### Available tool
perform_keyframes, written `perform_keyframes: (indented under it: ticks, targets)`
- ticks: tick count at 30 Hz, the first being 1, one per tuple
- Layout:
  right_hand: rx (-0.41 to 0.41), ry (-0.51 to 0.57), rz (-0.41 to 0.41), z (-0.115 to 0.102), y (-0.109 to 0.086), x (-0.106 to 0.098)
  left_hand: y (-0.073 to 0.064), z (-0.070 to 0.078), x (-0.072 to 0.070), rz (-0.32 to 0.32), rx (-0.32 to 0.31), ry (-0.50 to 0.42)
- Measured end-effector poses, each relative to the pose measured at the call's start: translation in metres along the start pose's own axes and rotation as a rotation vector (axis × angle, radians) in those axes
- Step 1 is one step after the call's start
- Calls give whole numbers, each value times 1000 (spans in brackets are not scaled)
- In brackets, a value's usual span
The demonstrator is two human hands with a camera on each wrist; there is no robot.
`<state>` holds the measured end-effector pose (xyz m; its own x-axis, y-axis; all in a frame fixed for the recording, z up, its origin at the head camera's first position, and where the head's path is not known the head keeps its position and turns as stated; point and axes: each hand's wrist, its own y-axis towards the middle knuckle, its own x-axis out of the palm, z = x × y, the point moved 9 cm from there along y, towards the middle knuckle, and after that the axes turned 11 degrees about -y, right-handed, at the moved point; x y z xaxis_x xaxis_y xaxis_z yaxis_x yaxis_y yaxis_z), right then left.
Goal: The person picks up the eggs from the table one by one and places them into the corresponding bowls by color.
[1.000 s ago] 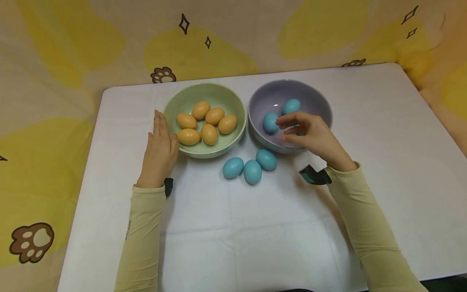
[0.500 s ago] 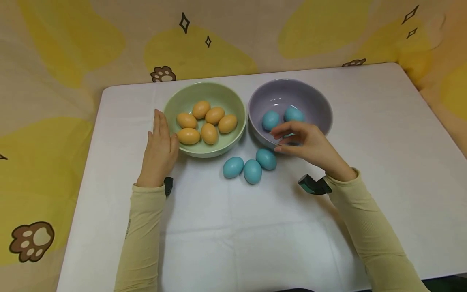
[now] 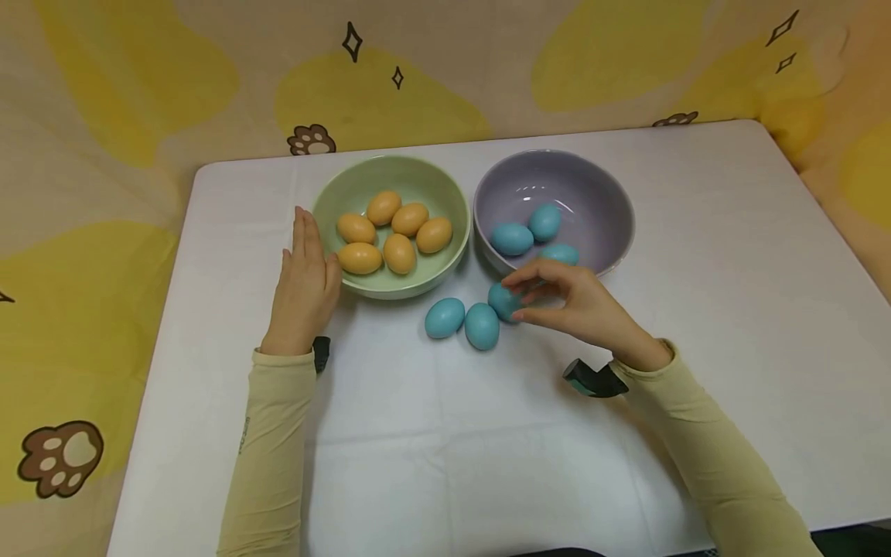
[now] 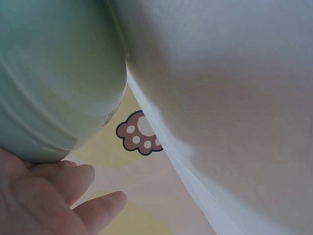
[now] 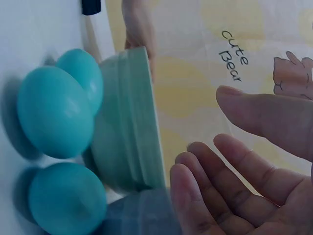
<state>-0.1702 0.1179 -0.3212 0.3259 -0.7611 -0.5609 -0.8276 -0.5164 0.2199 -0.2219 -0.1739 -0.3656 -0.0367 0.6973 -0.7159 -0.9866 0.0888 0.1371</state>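
Note:
My left hand [image 3: 301,290] rests with straight fingers along the left side of a green bowl [image 3: 400,289] that contains several yellow eggs [image 3: 359,258]. My right hand [image 3: 574,305] hovers at the front of a purple bowl [image 3: 592,193], thumb and fingers spread apart with nothing between them. Three blue eggs [image 3: 545,222] lie inside the purple bowl. Three more sit on the table in front of the bowls: a left egg [image 3: 444,318], a middle egg [image 3: 482,326] and a right egg [image 3: 498,300], which my right fingertips partly cover in the head view.
A white cloth covers the table [image 3: 445,449]. Behind and to the left hangs a yellow patterned fabric [image 3: 445,70] with paw prints. The two bowls stand side by side near the back edge.
My right hand has moved from above the purple bowl toward the front left, over the right loose egg. The eggs in that bowl have rolled and shifted. My left hand stays put.

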Motion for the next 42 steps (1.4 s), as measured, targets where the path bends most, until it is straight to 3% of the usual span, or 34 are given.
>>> perform_keyframes:
  ticks: [7,15,22,38,42]
  targets:
    - [-13,10,-6,3,-10,21,1,0,0,-2,-6,3]
    - [53,-42,29,16,-17,36,1,-2,0,-6,-16,3]
    - [62,-129,50,18,-17,43,1,-2,1,-7,-17,2]
    - [-28,-371,44,7,-12,62,1,-1,0,-6,-10,4]
    - [-49,-390,56,6,-13,66,1,-1,0,-4,-5,6]
